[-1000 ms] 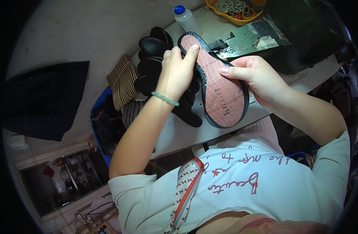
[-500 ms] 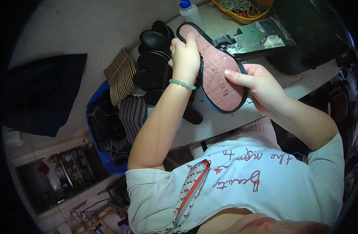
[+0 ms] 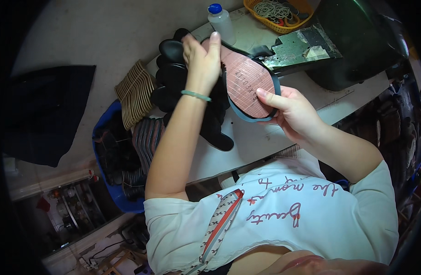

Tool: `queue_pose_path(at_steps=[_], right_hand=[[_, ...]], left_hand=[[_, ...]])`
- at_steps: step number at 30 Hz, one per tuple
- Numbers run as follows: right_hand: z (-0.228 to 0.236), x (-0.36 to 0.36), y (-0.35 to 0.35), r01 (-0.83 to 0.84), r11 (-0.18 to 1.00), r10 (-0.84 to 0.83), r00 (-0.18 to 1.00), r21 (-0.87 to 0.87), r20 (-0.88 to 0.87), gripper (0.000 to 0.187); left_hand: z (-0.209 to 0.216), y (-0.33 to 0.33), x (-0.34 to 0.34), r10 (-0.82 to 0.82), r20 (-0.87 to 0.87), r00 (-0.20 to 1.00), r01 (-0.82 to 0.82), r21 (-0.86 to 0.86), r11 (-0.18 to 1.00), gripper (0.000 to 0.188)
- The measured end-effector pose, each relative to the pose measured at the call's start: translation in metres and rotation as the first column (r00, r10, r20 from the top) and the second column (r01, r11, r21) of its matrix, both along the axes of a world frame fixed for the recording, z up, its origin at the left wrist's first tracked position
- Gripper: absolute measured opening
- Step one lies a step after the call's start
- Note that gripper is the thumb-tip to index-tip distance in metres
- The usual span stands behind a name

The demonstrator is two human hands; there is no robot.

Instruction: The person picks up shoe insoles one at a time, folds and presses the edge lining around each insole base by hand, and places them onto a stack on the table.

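Pink shoe sole (image 3: 242, 73), tilted above the white table (image 3: 251, 142): I've R hand (image 3: 286, 105) pinching its broad end, L hand (image 3: 203, 62) loose-looking by the narrow end, can't tell if gripping. I'd make R pinch firm but flat so nothing twists. Sole's finely lined, dark-edged, waisted; black pads (image 3: 170, 79) nearby, smooth & rounded.

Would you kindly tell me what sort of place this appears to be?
Probably a shoemaking workshop: the right hand holds a pink, sole-shaped piece, what look like black soles lie heaped on the table, and a beige stack sits nearby.
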State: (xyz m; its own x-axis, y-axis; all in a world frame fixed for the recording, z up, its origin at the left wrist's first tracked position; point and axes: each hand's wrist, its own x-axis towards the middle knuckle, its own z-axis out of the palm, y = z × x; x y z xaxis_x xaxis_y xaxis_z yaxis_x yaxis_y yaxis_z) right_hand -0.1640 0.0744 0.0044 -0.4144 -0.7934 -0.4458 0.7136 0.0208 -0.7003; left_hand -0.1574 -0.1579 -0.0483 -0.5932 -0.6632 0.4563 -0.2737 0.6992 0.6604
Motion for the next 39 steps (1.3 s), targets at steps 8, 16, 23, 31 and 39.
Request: queue_pose_path(at_steps=[8,16,23,31,39], right_hand=[[0.005,-0.012,-0.006,0.026,1.000,-0.026,0.999,-0.012,0.043,0.034],[0.014,-0.002,-0.004,-0.005,1.000,0.005,0.996,-0.002,0.090,0.033],[0.016,-0.001,-0.014,0.080,0.997,-0.081,0.992,0.016,0.095,0.031],[0.015,0.007,-0.029,0.171,0.983,-0.178,0.977,0.070,0.114,0.027],[0.017,-0.006,-0.023,0.133,0.984,-0.137,0.990,0.122,0.025,0.025]], left_hand=[[0.070,-0.017,-0.008,-0.931,0.192,0.311,0.667,0.653,0.358,0.043],[0.085,-0.021,-0.014,-0.952,0.190,0.241,0.632,0.714,0.302,0.031],[0.085,-0.030,-0.010,-0.946,0.158,0.285,0.496,0.820,0.286,0.029],[0.086,-0.025,0.013,-0.870,0.155,0.468,0.464,0.795,0.391,0.028],[0.082,-0.007,0.047,-0.725,0.206,0.657,0.349,0.770,0.535,0.030]])
